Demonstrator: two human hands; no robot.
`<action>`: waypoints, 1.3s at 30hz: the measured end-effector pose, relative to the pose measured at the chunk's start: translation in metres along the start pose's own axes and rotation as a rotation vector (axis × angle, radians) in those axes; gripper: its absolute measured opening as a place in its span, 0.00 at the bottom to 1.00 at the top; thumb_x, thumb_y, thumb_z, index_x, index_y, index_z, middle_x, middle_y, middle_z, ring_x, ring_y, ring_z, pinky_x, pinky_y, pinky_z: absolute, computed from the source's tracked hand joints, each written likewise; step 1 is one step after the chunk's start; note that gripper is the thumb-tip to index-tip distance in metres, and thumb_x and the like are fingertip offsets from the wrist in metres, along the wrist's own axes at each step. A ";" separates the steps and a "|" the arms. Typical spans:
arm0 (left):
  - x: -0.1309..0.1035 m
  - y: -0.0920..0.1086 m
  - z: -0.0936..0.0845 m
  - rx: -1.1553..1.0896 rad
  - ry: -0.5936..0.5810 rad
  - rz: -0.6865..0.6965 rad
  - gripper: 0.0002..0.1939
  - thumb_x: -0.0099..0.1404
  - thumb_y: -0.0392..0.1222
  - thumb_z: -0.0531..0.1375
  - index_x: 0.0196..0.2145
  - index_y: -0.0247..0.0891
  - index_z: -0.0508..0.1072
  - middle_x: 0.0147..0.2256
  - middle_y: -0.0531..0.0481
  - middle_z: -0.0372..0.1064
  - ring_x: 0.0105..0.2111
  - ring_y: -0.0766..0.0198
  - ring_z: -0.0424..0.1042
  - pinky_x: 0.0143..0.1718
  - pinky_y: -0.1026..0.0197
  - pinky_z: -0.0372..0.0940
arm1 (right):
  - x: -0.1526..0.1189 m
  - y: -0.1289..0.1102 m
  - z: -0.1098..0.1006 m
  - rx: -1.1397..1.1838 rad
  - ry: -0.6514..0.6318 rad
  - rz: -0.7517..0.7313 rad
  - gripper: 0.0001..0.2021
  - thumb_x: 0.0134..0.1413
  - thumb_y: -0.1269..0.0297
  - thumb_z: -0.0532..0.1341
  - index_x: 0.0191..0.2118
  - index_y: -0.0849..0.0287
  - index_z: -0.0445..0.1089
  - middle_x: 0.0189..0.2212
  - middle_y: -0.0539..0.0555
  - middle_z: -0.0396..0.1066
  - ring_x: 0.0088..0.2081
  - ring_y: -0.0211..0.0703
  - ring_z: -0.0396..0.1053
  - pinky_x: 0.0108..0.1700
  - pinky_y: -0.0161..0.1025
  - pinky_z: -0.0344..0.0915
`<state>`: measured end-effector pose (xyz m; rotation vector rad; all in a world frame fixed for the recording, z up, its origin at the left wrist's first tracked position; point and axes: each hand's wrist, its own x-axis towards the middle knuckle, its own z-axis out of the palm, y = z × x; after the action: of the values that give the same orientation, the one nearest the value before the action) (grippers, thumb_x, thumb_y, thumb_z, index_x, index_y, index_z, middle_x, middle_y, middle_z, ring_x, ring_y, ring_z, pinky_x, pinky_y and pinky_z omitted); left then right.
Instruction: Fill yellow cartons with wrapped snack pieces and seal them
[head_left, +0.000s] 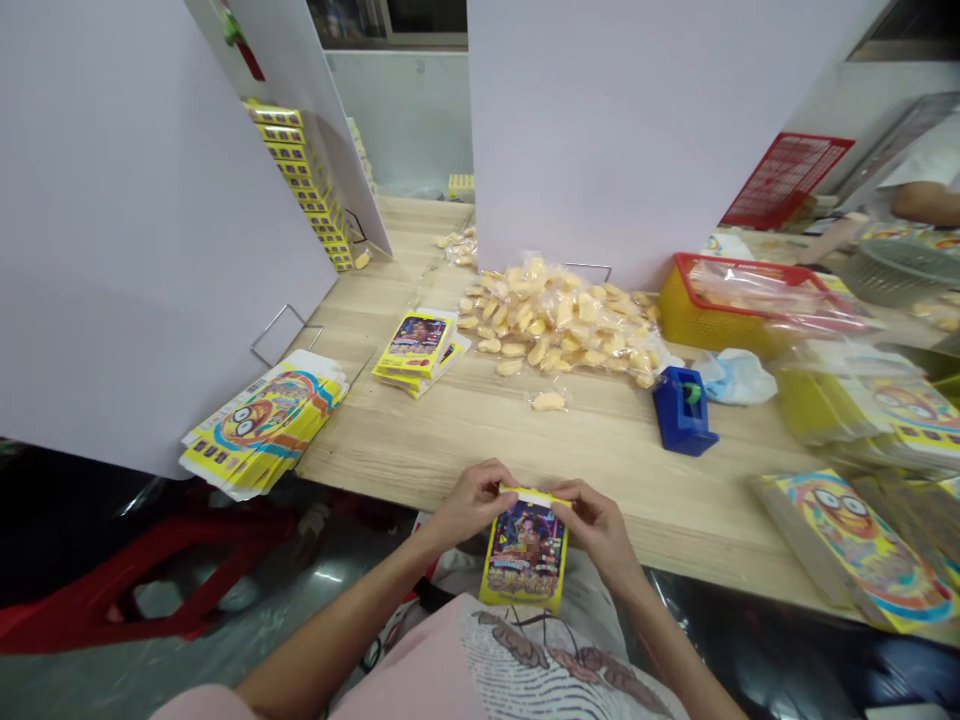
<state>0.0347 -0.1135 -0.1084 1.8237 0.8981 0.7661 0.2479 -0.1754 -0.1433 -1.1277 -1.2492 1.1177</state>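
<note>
A small yellow printed box (526, 560) is upright over my lap at the table's front edge, with a dark picture on its face. My left hand (480, 503) pinches its top left corner between thumb and fingers. At the top right corner, my right hand (598, 522) grips the same box. White shows along its top edge between my fingertips; whether the flap is fully closed I cannot tell. Beyond my hands lies one wrapped yellow piece (549, 401), apart from a large heap of similar wrapped pieces (562, 315).
A small stack of printed boxes (418, 345) lies left of the heap, flat cartons (266, 420) farther left. On the right are a blue tape dispenser (682, 412), a basket (690, 310) and more cartons (855, 545). White panels (630, 130) stand behind; a person's arm (926, 200) shows far right.
</note>
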 end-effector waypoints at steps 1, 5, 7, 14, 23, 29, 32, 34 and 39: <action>0.001 0.000 0.001 -0.001 -0.005 -0.008 0.08 0.60 0.41 0.61 0.30 0.34 0.76 0.31 0.48 0.67 0.33 0.63 0.66 0.33 0.64 0.60 | 0.001 -0.001 -0.001 -0.010 -0.016 0.010 0.10 0.53 0.56 0.64 0.34 0.58 0.73 0.37 0.56 0.73 0.39 0.47 0.70 0.41 0.42 0.66; 0.010 0.000 0.003 -0.178 -0.005 -0.099 0.10 0.57 0.43 0.64 0.33 0.33 0.76 0.30 0.48 0.68 0.30 0.64 0.66 0.31 0.64 0.59 | 0.011 -0.003 -0.006 -0.112 0.004 0.030 0.11 0.52 0.56 0.65 0.32 0.60 0.73 0.28 0.53 0.73 0.30 0.44 0.68 0.33 0.38 0.64; 0.015 0.001 0.003 -0.296 -0.009 -0.172 0.12 0.56 0.45 0.65 0.32 0.32 0.76 0.27 0.50 0.68 0.28 0.66 0.66 0.29 0.65 0.58 | 0.016 -0.004 -0.008 -0.129 0.011 0.033 0.12 0.52 0.56 0.64 0.29 0.60 0.73 0.24 0.52 0.71 0.27 0.41 0.65 0.29 0.37 0.61; 0.013 -0.001 0.003 -0.114 -0.042 -0.044 0.12 0.61 0.47 0.62 0.29 0.33 0.75 0.29 0.49 0.66 0.30 0.65 0.65 0.31 0.65 0.57 | 0.007 -0.007 -0.006 -0.098 0.014 -0.028 0.10 0.56 0.58 0.61 0.29 0.59 0.72 0.28 0.52 0.70 0.32 0.42 0.67 0.32 0.36 0.64; -0.003 -0.003 0.021 -0.302 0.025 -0.093 0.11 0.59 0.46 0.63 0.33 0.36 0.72 0.36 0.47 0.69 0.37 0.59 0.68 0.39 0.61 0.62 | -0.011 0.006 0.010 -0.059 0.132 -0.125 0.06 0.57 0.61 0.61 0.34 0.55 0.74 0.37 0.56 0.73 0.40 0.45 0.72 0.42 0.41 0.70; 0.002 -0.011 0.024 -0.550 0.044 -0.328 0.13 0.58 0.46 0.65 0.40 0.41 0.70 0.35 0.52 0.70 0.34 0.60 0.70 0.34 0.63 0.65 | 0.019 0.012 -0.077 -0.270 0.479 -0.190 0.13 0.54 0.57 0.62 0.43 0.57 0.73 0.43 0.59 0.73 0.43 0.48 0.71 0.41 0.43 0.71; 0.012 -0.013 0.025 -0.622 0.028 -0.363 0.15 0.57 0.47 0.66 0.40 0.43 0.69 0.33 0.53 0.71 0.31 0.60 0.71 0.31 0.62 0.66 | 0.047 0.012 -0.149 -0.325 0.921 -0.195 0.13 0.51 0.54 0.61 0.35 0.60 0.72 0.33 0.56 0.73 0.35 0.45 0.69 0.35 0.41 0.68; 0.017 -0.011 0.026 -0.648 0.016 -0.392 0.17 0.57 0.48 0.66 0.42 0.44 0.68 0.32 0.54 0.72 0.29 0.60 0.71 0.29 0.61 0.66 | 0.066 0.013 -0.184 -0.339 0.991 -0.162 0.15 0.48 0.53 0.61 0.32 0.61 0.73 0.29 0.54 0.72 0.31 0.44 0.68 0.31 0.39 0.65; 0.021 -0.007 0.026 -0.631 0.070 -0.444 0.25 0.52 0.49 0.68 0.46 0.45 0.67 0.35 0.53 0.72 0.30 0.58 0.73 0.31 0.58 0.69 | 0.095 0.022 -0.207 -0.358 0.829 -0.068 0.13 0.37 0.54 0.66 0.19 0.61 0.74 0.16 0.50 0.68 0.21 0.40 0.64 0.23 0.35 0.59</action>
<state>0.0656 -0.1059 -0.1218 1.0072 0.9291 0.7222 0.4558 -0.0809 -0.1558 -1.5798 -0.8145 0.2846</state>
